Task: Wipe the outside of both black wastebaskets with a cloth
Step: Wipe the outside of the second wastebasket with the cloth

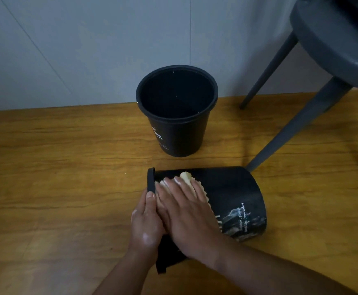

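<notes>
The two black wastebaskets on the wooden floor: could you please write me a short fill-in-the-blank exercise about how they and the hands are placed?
1. The farther wastebasket stands ____ near the wall.
2. The nearer wastebasket lies on its ____.
3. The right hand presses a pale ____ against the nearer wastebasket's outside.
4. The left hand grips that wastebasket at its ____.

Missing words: upright; side; cloth; rim

tipped wastebasket (pixel 233 194) smooth black plastic with slight sheen, upright wastebasket (pixel 180 133) matt black plastic, cloth (pixel 187 177) pale ribbed fabric, floor (pixel 56 167) wood-grain semi-gloss, chair (pixel 331 39) matt grey plastic
</notes>
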The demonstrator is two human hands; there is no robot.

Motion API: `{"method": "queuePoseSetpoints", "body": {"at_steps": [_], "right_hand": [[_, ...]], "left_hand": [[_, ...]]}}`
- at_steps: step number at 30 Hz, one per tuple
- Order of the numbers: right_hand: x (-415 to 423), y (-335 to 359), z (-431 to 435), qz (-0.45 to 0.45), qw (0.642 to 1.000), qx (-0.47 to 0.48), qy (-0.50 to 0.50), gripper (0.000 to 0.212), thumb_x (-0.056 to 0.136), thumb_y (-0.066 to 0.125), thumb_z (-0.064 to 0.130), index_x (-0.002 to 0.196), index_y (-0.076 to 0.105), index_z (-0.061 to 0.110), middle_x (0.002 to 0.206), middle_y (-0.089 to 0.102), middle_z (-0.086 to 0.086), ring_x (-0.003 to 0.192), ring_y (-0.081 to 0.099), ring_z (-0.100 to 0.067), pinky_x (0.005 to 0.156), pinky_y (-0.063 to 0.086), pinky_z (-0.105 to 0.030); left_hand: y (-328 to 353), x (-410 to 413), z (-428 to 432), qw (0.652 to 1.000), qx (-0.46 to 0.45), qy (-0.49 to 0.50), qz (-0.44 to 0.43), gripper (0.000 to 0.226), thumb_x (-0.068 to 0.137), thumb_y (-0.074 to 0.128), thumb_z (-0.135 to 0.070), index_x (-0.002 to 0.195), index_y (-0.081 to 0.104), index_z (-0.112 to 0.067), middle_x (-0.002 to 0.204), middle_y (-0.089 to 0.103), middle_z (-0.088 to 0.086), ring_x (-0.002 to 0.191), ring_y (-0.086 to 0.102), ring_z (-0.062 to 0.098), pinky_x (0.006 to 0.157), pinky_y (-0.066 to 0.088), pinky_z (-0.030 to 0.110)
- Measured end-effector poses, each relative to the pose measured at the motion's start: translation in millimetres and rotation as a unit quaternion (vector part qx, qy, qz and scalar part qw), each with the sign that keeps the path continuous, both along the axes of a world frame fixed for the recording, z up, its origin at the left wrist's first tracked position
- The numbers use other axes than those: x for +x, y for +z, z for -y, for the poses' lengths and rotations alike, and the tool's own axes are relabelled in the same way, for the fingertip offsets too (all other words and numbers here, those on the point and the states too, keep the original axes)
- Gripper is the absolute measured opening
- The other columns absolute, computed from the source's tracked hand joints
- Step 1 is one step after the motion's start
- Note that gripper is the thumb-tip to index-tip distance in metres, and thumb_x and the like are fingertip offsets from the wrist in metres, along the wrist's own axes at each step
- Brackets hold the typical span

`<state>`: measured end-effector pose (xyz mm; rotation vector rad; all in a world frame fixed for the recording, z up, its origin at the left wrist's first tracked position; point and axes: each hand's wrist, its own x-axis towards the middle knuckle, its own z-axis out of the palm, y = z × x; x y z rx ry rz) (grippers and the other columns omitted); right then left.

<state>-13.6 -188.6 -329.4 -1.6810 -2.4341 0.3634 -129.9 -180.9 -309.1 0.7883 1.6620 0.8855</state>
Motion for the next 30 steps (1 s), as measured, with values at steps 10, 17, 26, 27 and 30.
{"method": "queuePoseSetpoints", "body": {"at_steps": [10,17,26,27,30], "right_hand": [[18.6,-7.0,26.2,-0.008,1.000,0.002,0.016,0.059,0.107,0.030,0.048,0.162,0.014,0.030,0.167,0.023,0.006,0.155,0.015,-0.017,0.125,0.008,-0.046],[65.5,2.4,-42.8,0.017,0.989,-0.084,-0.122,0.049,0.109,0.022,0.043,0.154,0.036,0.029,0.159,0.038,0.006,0.148,0.027,-0.015,0.122,0.011,-0.042],[13.3,-0.3,21.8,-0.007,1.000,-0.004,0.006,0.057,0.106,0.028,0.045,0.161,0.020,0.029,0.164,0.028,0.005,0.154,0.019,-0.021,0.124,0.007,-0.048],[12.3,-0.8,27.8,-0.002,1.000,-0.004,0.027,0.059,0.107,0.029,0.048,0.162,0.017,0.029,0.166,0.025,0.006,0.155,0.015,-0.019,0.124,0.005,-0.047],[29.1,-4.9,25.3,0.016,1.000,0.000,0.024,0.061,0.106,0.031,0.052,0.161,0.016,0.032,0.166,0.024,0.007,0.155,0.015,-0.016,0.124,0.001,-0.044]], "left_hand": [[-2.2,-2.8,-2.4,0.999,0.036,-0.031,-0.015,0.037,0.105,0.036,-0.045,0.108,0.068,-0.026,0.091,0.074,0.003,0.092,0.071,0.020,0.084,0.057,0.043],[-4.3,1.9,3.6,0.999,0.042,-0.022,-0.024,0.060,0.092,0.034,-0.067,0.133,0.059,-0.032,0.116,0.070,-0.004,0.111,0.065,0.019,0.098,0.053,0.049],[-1.7,2.2,4.0,0.999,0.025,-0.013,-0.041,0.040,0.106,0.034,-0.041,0.092,0.070,-0.028,0.083,0.073,0.003,0.082,0.071,0.022,0.077,0.057,0.044],[-1.3,1.9,3.0,0.999,0.027,-0.015,-0.045,0.041,0.106,0.035,-0.040,0.088,0.068,-0.023,0.080,0.072,0.006,0.079,0.070,0.024,0.074,0.056,0.043],[-3.5,0.1,3.2,0.998,0.038,-0.018,-0.049,0.038,0.105,0.036,-0.041,0.089,0.068,-0.026,0.078,0.070,0.004,0.078,0.068,0.026,0.075,0.055,0.047]]}}
